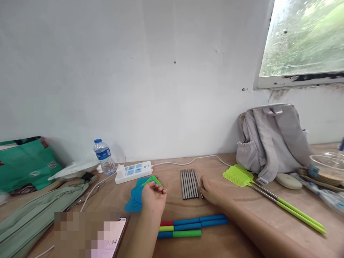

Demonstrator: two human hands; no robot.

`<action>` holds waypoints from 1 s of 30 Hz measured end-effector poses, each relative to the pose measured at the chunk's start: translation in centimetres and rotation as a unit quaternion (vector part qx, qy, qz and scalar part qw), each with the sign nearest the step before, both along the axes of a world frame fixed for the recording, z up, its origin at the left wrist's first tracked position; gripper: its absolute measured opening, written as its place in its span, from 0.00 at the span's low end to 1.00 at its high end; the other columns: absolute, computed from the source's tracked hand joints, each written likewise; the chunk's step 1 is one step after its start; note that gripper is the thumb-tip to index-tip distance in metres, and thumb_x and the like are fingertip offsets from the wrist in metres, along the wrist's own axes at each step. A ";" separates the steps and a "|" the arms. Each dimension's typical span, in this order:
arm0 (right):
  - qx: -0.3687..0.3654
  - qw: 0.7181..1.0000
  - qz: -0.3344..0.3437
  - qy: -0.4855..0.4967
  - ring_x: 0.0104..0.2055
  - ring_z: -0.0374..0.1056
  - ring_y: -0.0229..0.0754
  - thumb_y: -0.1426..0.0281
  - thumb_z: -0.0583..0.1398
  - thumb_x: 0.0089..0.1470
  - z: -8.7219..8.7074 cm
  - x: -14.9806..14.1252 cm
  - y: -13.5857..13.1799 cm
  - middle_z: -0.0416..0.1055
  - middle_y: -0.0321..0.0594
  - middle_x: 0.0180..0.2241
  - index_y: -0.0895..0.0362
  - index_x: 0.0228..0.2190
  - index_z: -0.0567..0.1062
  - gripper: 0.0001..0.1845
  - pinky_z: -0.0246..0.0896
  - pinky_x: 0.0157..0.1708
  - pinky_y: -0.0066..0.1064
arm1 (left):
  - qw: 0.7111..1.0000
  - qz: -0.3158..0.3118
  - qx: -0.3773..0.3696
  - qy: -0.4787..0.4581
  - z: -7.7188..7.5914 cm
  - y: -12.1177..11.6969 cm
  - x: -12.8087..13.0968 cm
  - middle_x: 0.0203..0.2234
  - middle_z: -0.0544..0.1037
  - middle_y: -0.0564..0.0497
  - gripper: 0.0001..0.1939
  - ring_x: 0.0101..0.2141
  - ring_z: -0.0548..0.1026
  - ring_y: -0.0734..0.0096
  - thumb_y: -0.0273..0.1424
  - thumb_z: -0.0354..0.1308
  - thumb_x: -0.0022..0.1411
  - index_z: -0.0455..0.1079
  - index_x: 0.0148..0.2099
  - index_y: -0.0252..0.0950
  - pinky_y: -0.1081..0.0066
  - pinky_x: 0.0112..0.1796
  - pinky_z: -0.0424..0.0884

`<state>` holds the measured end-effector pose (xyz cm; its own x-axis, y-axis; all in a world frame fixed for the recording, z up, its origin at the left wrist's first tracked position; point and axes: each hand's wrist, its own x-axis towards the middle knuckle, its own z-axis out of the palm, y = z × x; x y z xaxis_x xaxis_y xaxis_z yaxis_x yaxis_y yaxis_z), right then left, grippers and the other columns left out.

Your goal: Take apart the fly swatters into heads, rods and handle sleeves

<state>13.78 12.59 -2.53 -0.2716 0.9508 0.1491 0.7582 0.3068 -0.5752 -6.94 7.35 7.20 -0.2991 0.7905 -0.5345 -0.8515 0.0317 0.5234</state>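
Note:
My left hand (153, 196) is over a loose pile of blue mesh fly swatter heads (133, 200), its fingers curled closed. A small dark bit shows between the fingertips, too small to name. A green mesh head (155, 180) lies just behind that hand. To the right, my right hand (210, 190) pinches a slim metal rod (197, 179), slightly slanted, at the right end of a row. Several more metal rods (189, 184) lie side by side left of it. Closer to me, coloured handle tubes (187, 233) in blue, green, yellow and red lie crosswise, partly hidden behind my left forearm.
Two lime fly swatters (238, 175) with metal shafts lie at right, before a grey backpack (271, 139). A white power strip (134, 172) and water bottle (104, 157) stand near the wall. A phone (113, 238), cables and a grey-green cloth item (45, 211) occupy the left.

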 end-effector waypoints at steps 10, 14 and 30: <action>0.235 0.956 -0.143 -0.106 0.36 0.63 0.47 0.68 0.52 0.47 -2.7 13.3 -3.1 0.68 0.44 0.32 0.55 0.30 0.68 0.07 0.55 0.39 0.38 | 0.999 -0.026 -0.023 -0.017 -1.2 0.3 0.5 0.14 0.55 0.59 0.09 0.12 0.54 0.80 0.19 0.45 0.45 0.49 0.21 0.37 0.76 0.16 0.52; 0.203 0.910 -0.294 -0.210 0.36 0.64 0.52 0.61 0.51 0.49 -4.4 19.9 -5.5 0.69 0.46 0.32 0.55 0.32 0.71 0.14 0.55 0.38 0.42 | 0.998 -0.045 -0.033 -0.010 -1.6 0.4 1.0 0.13 0.55 0.59 0.09 0.11 0.55 0.80 0.20 0.45 0.47 0.49 0.22 0.37 0.76 0.17 0.52; 0.055 0.930 -0.082 0.354 0.25 0.60 0.40 0.55 0.52 0.51 2.1 1.5 -4.7 0.61 0.35 0.23 0.55 0.26 0.62 0.16 0.58 0.26 0.33 | 0.887 -0.409 0.096 0.192 -3.1 -2.1 6.0 0.25 0.73 0.50 0.03 0.26 0.71 0.72 0.22 0.53 0.53 0.66 0.32 0.32 0.73 0.32 0.63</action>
